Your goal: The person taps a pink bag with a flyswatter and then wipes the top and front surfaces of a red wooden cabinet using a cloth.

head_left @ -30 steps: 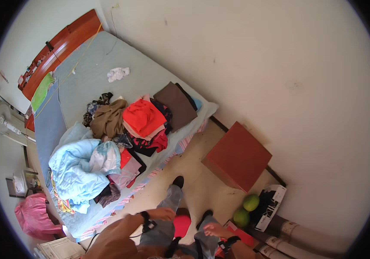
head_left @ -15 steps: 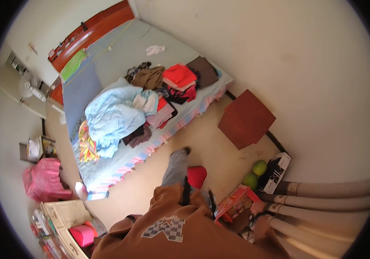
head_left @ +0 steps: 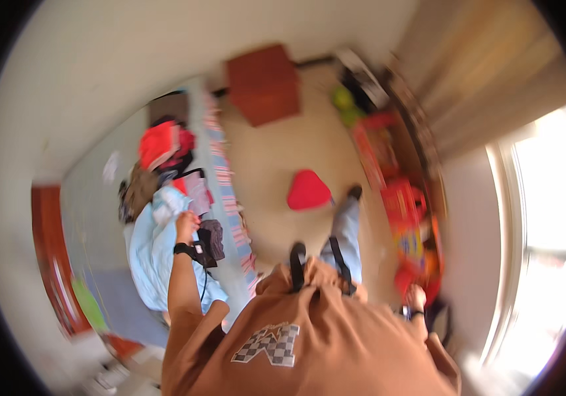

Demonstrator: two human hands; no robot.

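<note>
Your view has swung hard since half a second ago: the bed (head_left: 131,218), which ran along the left and far side of the picture, now lies at your left and is blurred by the motion, and your own brown shirt (head_left: 309,350) fills the near edge.

Your left hand (head_left: 187,226) has come up from out of sight and now reaches over the bed, at the edge of the light blue bedding (head_left: 154,251). A dark watch or strap sits on that wrist. The hand looks loosely curled, but blur prevents a firm reading of the fingers; you cannot say from this whether they pinch anything. A small dark item (head_left: 212,241) lies just beside the hand, touching or nearly so; which, I cannot tell.

Your right hand (head_left: 417,297) hangs low at your right side, near the red clutter (head_left: 405,204) along the wall. Its fingers are too smeared to judge.

The clothes pile (head_left: 161,148), red on top, sits farther along the bed, apart from the left hand. A red heart-shaped cushion (head_left: 308,190) lies on the floor between bed and clutter, and a brown box (head_left: 263,82) stands at the far wall.

Judgement: attention has shifted to the bedding.
</note>
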